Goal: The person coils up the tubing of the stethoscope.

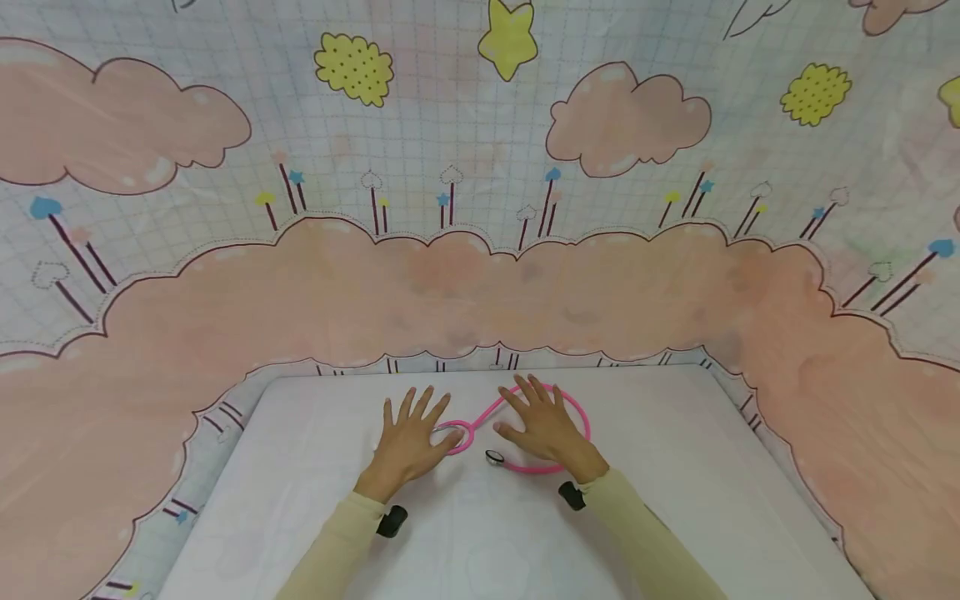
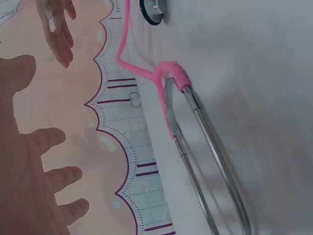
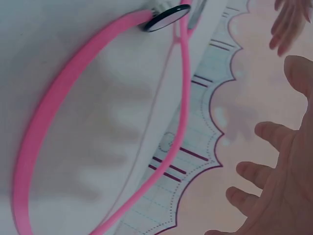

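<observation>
A pink stethoscope (image 1: 536,470) lies on the white table, its tube curving in a loop. My left hand (image 1: 411,440) is spread above the metal ear tubes (image 2: 215,147), partly covering them in the head view. My right hand (image 1: 551,427) hovers with fingers spread over the looped tube (image 3: 54,98). The round chest piece (image 1: 494,457) rests between the two hands, nearer the right one. Both wrist views show the fingers apart from the stethoscope, holding nothing.
The white table (image 1: 315,500) has a straight back edge close beyond the fingertips. Behind and around it hangs a cloth (image 1: 480,292) printed with clouds and stars. A black wrist camera (image 1: 392,522) sits under the left wrist, another (image 1: 572,496) under the right.
</observation>
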Tool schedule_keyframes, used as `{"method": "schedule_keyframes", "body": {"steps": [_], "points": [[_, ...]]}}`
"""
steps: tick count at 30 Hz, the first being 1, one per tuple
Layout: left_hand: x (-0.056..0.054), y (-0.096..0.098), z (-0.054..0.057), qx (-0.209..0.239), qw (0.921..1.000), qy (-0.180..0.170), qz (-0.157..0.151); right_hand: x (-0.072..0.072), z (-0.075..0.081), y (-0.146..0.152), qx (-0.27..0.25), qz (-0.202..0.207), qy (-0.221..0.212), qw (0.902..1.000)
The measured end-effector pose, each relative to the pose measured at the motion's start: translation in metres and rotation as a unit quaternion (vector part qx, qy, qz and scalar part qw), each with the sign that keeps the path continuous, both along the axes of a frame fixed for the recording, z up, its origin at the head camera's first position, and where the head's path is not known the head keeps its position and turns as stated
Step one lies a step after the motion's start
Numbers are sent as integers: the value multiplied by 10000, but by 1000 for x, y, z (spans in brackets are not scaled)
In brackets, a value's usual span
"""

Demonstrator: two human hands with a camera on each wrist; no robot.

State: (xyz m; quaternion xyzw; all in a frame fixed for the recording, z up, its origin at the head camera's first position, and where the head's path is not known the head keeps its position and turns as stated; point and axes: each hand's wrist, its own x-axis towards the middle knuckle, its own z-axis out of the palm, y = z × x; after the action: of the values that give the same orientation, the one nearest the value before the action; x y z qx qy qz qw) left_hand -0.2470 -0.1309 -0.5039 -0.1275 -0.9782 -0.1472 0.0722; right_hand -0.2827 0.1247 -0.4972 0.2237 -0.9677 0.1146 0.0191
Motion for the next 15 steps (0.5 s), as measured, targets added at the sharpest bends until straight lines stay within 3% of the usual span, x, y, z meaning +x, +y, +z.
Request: {"method": "schedule_keyframes", "body": {"steps": [9,15], "points": [[1,-6,-11,185,9997,-151,64,-9,-8,-3,223,96,6,9997],[0,-11,-23,242,9995,-178,92,-17,-14,-8,112,203,131,9996]]}}
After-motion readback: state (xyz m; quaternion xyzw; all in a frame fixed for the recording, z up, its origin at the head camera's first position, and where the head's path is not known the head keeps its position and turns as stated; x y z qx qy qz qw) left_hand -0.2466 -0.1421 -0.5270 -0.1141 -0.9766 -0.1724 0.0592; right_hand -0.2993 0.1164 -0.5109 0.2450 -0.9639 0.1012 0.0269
